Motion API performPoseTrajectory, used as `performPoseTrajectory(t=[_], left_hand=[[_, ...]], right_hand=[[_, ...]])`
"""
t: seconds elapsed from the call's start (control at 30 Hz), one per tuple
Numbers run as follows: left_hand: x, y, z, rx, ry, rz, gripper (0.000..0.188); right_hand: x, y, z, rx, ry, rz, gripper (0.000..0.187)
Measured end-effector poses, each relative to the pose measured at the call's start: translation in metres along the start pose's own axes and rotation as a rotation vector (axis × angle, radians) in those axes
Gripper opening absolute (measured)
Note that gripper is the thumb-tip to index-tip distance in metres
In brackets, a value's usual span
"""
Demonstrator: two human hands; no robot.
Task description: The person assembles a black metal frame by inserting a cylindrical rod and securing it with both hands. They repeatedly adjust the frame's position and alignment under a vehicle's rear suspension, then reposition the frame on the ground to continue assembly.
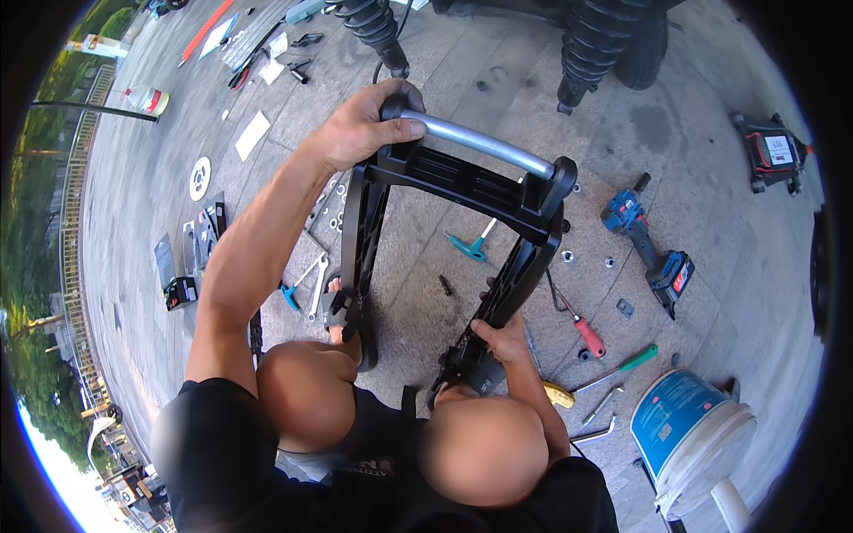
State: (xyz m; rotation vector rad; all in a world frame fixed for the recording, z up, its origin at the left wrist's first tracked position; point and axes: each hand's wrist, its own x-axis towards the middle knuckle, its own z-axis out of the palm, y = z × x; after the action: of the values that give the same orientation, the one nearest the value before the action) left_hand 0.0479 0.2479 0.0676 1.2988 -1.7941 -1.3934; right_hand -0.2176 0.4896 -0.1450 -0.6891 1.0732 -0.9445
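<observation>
Grey paving (746, 293), railing (70, 231), green trees (35, 204)

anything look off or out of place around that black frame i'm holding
Nothing looks plainly damaged, but a teal T-handle wrench lies loose on the paving, seen through the opening of the black frame, and a red-handled screwdriver and cordless impact wrench lie to the frame's right. They look untidy, strewn about rather than grouped.

The frame (462, 180) is black, its crossbar (484, 144) silver, the cordless driver (645, 242) blue and black.
</observation>
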Motion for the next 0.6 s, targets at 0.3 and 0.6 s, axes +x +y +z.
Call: performPoseTrajectory(t=[0.3,0.6], left_hand=[[0.007,-0.027,-0.003,-0.183,-0.022,0.092,0.032],[0.022,-0.033,-0.005,-0.126,-0.047,0.069,0.032]], right_hand=[[-0.005,-0.017,0.005,-0.102,-0.014,-0.060,0.082],[-0.001,-0.019,0.025,-0.212,0.344,-0.043,0.048]])
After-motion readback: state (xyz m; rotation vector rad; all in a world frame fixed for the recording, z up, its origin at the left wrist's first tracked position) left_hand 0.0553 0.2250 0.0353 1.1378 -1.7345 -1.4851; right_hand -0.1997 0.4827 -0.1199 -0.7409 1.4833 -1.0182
